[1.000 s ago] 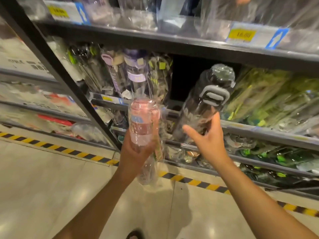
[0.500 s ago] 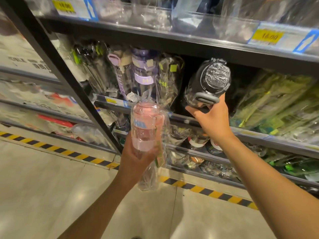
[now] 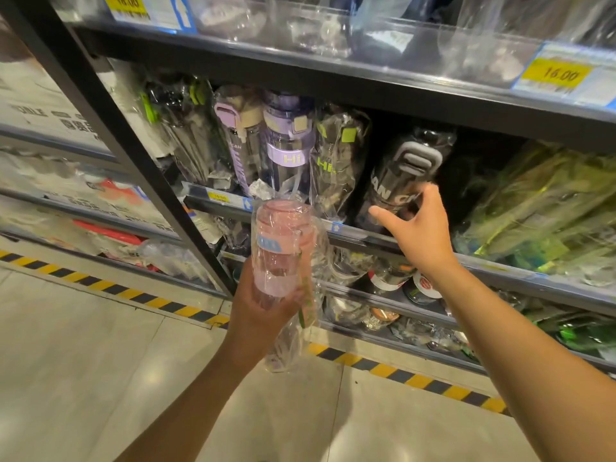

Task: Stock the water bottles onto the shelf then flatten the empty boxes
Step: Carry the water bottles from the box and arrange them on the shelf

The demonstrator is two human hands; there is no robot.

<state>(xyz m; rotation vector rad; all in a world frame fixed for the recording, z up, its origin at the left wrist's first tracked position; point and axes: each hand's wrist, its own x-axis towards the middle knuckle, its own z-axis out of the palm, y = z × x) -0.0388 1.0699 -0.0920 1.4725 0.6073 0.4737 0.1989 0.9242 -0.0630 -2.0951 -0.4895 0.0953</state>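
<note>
Near you, your L hand [image 3: 260, 311] grips the pink bottle [image 3: 278, 248] in its clear wrap. Farther back, your R hand [image 3: 416, 238] curls fingers round the dark bottle [image 3: 406, 168], tilted on the shelf [image 3: 520, 278], right of the purple bottle [image 3: 288, 145].

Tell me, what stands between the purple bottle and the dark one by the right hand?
In the head view, one clear-wrapped bottle with lime-green tags stands between the purple bottle and the dark bottle, which the right hand holds.

Bright overhead light, glare on floor [image 3: 76, 328], plastic wrap shimmering, edges bowed, soft blur
</note>
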